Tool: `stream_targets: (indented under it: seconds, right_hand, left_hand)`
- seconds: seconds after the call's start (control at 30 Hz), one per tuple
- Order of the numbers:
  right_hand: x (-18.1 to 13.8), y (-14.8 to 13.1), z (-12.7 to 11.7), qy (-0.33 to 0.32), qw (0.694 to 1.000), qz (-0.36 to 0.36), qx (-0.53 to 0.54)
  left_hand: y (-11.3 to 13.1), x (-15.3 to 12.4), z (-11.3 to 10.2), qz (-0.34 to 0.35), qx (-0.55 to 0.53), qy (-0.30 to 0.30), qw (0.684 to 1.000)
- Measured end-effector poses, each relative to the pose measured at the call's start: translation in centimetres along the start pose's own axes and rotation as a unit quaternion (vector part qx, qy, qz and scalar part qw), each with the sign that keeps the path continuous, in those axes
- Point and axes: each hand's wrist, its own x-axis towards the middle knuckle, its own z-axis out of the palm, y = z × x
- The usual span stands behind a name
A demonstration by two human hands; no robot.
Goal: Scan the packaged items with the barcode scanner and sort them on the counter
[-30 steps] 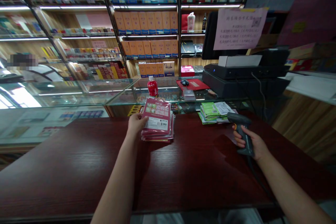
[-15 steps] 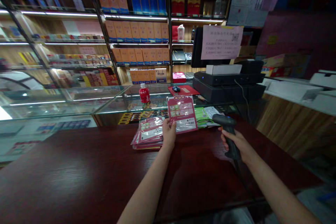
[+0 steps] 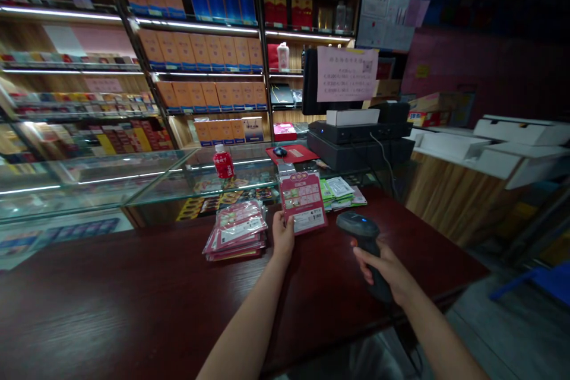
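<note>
Out across the shop first, from the head view: over a dark red wooden counter (image 3: 133, 309), past a glass display case (image 3: 191, 184), up to lit shelves (image 3: 196, 25) of orange boxes (image 3: 200, 50).

In close now, to the left hand (image 3: 282, 238): closed on a pink packet (image 3: 303, 197) at its lower left edge, with thumb to the front. Tipped up, printed face toward the camera, long axis running up and away; with barcode low on the right, on the side toward the right hand (image 3: 392, 273).

Over there, wrapped round the grip of a dark handheld scanner (image 3: 358, 225), with its head pointed left. Set to the right of the packet and nearer the body, with a gap between. Pressing the trigger or not? Impossible to tell.

Just left of the left hand, a stack of pink packets (image 3: 236, 231); behind the held one, green packets (image 3: 328, 193).
</note>
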Motion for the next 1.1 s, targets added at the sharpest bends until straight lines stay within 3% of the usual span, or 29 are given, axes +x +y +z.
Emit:
stream_targets:
  seconds: [0.23,0.5,0.73,0.93,1.1]
  right_hand:
    - [-0.9,1.9,1.3,0.040,0.999,-0.002,-0.013]
    - [-1.4,1.2,0.4,0.043,0.999,0.008,-0.010]
    - [-1.9,0.8,-0.3,0.056,0.998,-0.006,0.006]
    - [-2.2,0.0,-2.1,0.095,0.995,-0.011,0.032]
    - [-2.0,-0.5,-3.9,0.104,0.994,-0.027,0.031]
  left_hand:
    - [-0.4,0.2,-0.2,-0.008,-0.015,0.012,1.000]
    - [-1.1,0.3,-0.2,-0.012,-0.006,0.021,1.000]
    - [-0.2,0.0,-0.1,-0.027,-0.033,0.014,0.999]
    - [1.9,-1.6,-0.5,-0.117,-0.103,0.016,0.988]
    - [4.5,-4.3,-0.9,-0.225,-0.087,-0.018,0.970]
